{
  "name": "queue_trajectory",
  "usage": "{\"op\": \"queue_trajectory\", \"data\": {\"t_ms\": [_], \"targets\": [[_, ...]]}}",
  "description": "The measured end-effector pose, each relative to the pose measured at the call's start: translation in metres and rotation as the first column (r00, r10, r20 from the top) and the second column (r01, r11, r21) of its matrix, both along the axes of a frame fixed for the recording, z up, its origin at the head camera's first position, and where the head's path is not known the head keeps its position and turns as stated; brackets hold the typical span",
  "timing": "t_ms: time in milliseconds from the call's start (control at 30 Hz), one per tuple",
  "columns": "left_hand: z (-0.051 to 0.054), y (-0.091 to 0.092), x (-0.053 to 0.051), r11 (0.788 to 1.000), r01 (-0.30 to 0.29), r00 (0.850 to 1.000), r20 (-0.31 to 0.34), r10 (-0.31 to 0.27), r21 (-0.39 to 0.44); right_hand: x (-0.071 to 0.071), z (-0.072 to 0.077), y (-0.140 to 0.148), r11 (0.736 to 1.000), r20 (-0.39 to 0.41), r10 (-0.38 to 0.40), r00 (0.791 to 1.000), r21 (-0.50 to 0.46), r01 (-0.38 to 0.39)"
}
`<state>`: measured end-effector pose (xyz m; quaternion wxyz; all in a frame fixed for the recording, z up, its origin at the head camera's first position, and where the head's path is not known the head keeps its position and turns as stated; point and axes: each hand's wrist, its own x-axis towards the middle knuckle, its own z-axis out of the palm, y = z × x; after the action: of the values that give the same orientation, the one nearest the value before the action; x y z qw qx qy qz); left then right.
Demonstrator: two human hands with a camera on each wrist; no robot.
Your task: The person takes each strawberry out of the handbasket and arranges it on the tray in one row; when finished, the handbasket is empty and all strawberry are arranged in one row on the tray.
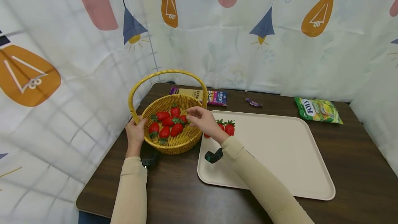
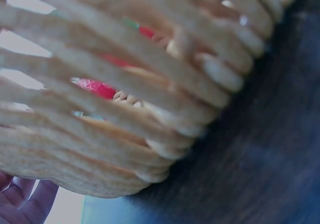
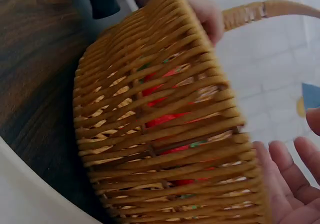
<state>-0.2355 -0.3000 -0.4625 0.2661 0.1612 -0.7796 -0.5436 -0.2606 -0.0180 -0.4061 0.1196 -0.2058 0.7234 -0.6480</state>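
Observation:
A yellow wicker basket [image 1: 174,148] with a tall arched handle holds several red strawberries [image 1: 164,132]. My left hand [image 1: 135,132] grips its left rim near the foot of the handle; the woven wall fills most of the left wrist view. Over the right rim reaches my right hand [image 1: 203,120], its fingers above the basket's inside near a strawberry. In the right wrist view, the right hand's fingers [image 3: 290,169] are loosely bent and apart from the thumb, with nothing between them. Beside that forearm, more strawberries [image 1: 229,129] lie on a cream tray [image 1: 267,151], partly hidden by the hand.
Behind the basket lies a purple and yellow snack packet [image 1: 217,98]. A small purple-wrapped candy [image 1: 253,102] is behind the tray, and a green FOX'S bag [image 1: 318,110] lies at the back right. A patterned curtain [image 1: 211,51] hangs behind the dark wooden table [image 1: 177,189].

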Motion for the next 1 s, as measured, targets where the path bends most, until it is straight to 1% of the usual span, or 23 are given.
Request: {"op": "queue_trajectory", "data": {"t_ms": [67, 200, 300, 433, 567, 733, 900, 1000], "targets": [[0.001, 0.000, 0.000, 1.000, 0.007, 1.000, -0.006, -0.007, 0.000, -0.003, 0.000, -0.007, 0.999, 0.006, -0.001, 1.000, 0.037, 0.001], [0.003, -0.002, 0.000, 1.000, 0.023, 1.000, -0.019, -0.023, 0.004, -0.008, 0.001, -0.020, 0.989, -0.025, 0.007, 1.000, 0.148, -0.004], [0.003, -0.004, 0.000, 1.000, 0.017, 0.999, -0.027, -0.017, 0.006, -0.013, -0.001, -0.031, 0.972, -0.053, 0.035, 0.998, 0.236, -0.022], [0.001, -0.005, -0.001, 1.000, 0.008, 1.000, -0.023, -0.008, 0.006, -0.019, -0.005, -0.042, 0.948, -0.082, 0.051, 0.995, 0.316, -0.023], [-0.002, -0.004, -0.001, 1.000, 0.018, 1.000, -0.013, -0.018, 0.002, -0.024, -0.009, -0.047, 0.932, -0.076, 0.051, 0.996, 0.363, -0.020], [-0.002, -0.003, 0.000, 1.000, 0.021, 0.999, -0.030, -0.021, 0.008, -0.027, -0.012, -0.049, 0.910, -0.031, 0.078, 0.996, 0.409, -0.059], [-0.002, -0.002, 0.000, 1.000, 0.022, 0.999, -0.035, -0.022, 0.014, -0.028, -0.016, -0.053, 0.893, -0.014, 0.131, 0.991, 0.435, -0.112], [-0.002, -0.002, -0.001, 1.000, 0.023, 0.999, -0.031, -0.022, 0.016, -0.029, -0.019, -0.055, 0.871, -0.031, 0.175, 0.984, 0.470, -0.140]]}}
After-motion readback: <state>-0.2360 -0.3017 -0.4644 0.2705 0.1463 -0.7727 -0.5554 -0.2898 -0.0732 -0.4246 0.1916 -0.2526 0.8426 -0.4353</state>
